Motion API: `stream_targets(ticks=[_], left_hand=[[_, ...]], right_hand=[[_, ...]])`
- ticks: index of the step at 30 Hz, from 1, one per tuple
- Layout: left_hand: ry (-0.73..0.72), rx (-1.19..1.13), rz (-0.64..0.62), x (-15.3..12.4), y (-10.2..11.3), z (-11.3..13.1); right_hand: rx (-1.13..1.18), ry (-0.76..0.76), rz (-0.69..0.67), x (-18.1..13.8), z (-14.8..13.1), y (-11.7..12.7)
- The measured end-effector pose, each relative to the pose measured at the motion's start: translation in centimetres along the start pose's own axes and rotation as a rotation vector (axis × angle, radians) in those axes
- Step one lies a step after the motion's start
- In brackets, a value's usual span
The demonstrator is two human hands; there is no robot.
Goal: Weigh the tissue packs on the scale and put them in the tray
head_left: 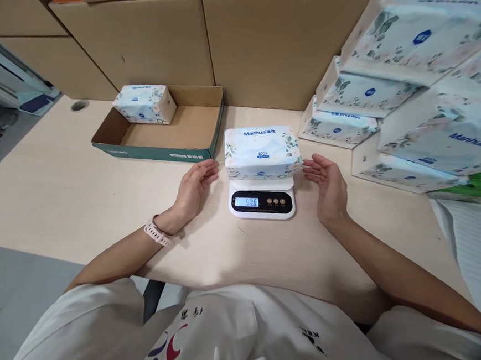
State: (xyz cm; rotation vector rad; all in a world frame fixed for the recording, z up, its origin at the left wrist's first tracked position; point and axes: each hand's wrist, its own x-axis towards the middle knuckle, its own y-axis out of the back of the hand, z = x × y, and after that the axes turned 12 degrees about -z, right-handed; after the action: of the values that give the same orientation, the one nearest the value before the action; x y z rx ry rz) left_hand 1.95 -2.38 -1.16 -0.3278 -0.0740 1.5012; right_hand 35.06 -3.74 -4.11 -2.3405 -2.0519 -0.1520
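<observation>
A white tissue pack [263, 150] with blue lettering and a leaf print lies on a small white kitchen scale [263, 200], whose display is lit. My left hand [195, 187] rests on the table just left of the scale, fingers loosely spread and empty, a pale watch on the wrist. On the other side of the pack, my right hand [327, 188] hovers close to it without touching, palm turned inward, open and empty.
A shallow cardboard tray [159, 151] with a green rim sits at the left back, holding one tissue pack [145, 103]. A stack of tissue packs [414, 88] fills the right back. Large cardboard boxes [251, 42] stand behind the light wooden table [56, 188].
</observation>
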Motion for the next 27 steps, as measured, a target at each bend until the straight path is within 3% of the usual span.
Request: stream_targets(ticks=[27], left_hand=[[-0.008, -0.066, 0.046, -0.02, -0.18, 0.24]], right_hand=[[0.076, -0.005, 0.009, -0.22, 0.35, 0.2]])
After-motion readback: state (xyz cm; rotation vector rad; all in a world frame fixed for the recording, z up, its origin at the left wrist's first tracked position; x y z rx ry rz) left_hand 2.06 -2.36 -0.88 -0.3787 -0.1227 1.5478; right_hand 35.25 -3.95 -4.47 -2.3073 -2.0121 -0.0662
